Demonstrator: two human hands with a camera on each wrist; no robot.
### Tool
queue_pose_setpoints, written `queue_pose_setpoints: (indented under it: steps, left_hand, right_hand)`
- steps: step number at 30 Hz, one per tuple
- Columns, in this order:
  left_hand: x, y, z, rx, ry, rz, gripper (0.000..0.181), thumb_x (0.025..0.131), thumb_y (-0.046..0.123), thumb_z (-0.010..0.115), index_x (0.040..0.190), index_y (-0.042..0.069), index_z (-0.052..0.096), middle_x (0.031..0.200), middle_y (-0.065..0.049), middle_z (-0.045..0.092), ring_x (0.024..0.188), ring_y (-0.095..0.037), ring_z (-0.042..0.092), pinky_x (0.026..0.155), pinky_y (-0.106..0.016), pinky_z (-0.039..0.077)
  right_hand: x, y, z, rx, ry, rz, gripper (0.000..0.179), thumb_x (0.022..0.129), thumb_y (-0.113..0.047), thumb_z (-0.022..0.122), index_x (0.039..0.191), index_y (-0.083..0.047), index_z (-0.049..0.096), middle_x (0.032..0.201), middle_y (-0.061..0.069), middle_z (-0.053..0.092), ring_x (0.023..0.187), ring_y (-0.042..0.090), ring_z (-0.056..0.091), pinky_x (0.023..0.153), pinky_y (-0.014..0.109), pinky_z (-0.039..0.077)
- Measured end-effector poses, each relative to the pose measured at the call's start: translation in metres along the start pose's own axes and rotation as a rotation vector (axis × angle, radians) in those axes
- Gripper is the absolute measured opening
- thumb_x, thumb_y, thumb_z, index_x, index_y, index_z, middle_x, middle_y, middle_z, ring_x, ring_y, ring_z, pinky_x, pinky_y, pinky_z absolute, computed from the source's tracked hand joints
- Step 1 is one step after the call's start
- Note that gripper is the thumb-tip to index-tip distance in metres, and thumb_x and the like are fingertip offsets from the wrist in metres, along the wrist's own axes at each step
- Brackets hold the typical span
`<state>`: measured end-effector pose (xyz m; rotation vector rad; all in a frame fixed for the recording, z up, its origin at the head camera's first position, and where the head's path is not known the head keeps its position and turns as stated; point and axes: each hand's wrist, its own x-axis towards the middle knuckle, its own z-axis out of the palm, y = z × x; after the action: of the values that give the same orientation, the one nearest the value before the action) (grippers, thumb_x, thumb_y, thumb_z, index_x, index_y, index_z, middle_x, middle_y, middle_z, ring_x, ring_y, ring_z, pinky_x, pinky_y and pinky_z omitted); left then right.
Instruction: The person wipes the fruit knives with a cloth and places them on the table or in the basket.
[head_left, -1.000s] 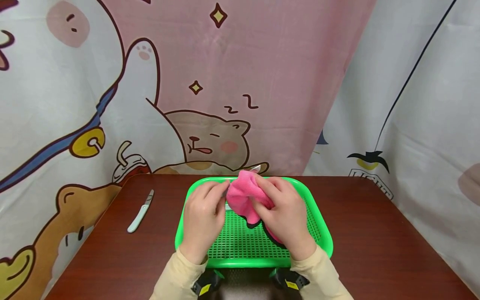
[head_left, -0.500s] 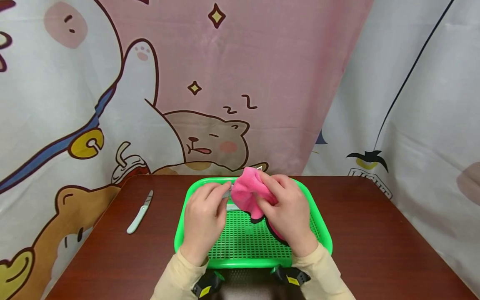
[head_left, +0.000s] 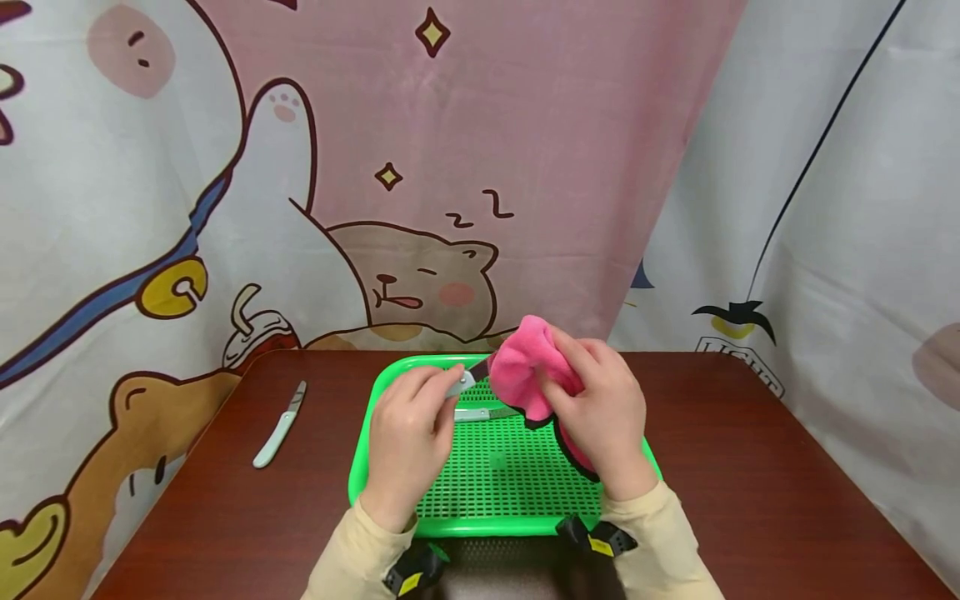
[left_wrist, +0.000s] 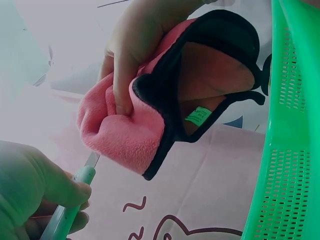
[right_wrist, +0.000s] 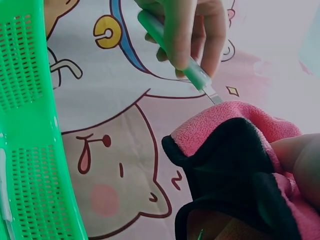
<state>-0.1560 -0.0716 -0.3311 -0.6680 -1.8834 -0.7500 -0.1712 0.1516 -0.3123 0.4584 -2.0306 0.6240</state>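
Observation:
My left hand (head_left: pixel 408 433) grips the pale handle of a small knife (left_wrist: pixel 70 205) above the green basket (head_left: pixel 495 527). The blade runs up to the right, its far part covered by a pink cloth (head_left: pixel 528 367) with black edging. Thumb and fingers of my right hand (head_left: pixel 600 408) pinch this fluffy cloth around the blade. In the right wrist view, a short stretch of bare blade (right_wrist: pixel 212 95) shows between handle and cloth. A second knife (head_left: pixel 476 414) with a pale handle lies in the basket, partly hidden by the left hand and the cloth.
Another white-handled knife (head_left: pixel 279 433) lies on the brown table (head_left: pixel 202 517) left of the basket, blade pointing away. A curtain printed with cartoon animals (head_left: pixel 435 275) hangs behind the table.
My right hand and the pink cloth have slid right, away from the left hand, baring more of the held knife's blade. More of the knife in the basket shows. The left hand has barely moved.

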Motion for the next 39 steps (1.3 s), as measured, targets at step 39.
queue_pose_setpoints:
  steps: [39]
  left_hand:
    - [0.016, -0.017, -0.010, -0.051, -0.263, 0.049, 0.036, 0.076, -0.006, 0.080, 0.109, 0.006, 0.071, 0.096, -0.004, 0.067, 0.085, -0.019, 0.060, 0.069, -0.033, 0.051]
  right_hand:
    - [-0.031, 0.109, -0.091, -0.174, 0.024, 0.488, 0.055, 0.082, -0.018, 0.078, 0.135, -0.015, 0.063, 0.107, 0.021, 0.064, 0.092, 0.032, 0.054, 0.070, 0.040, 0.037]
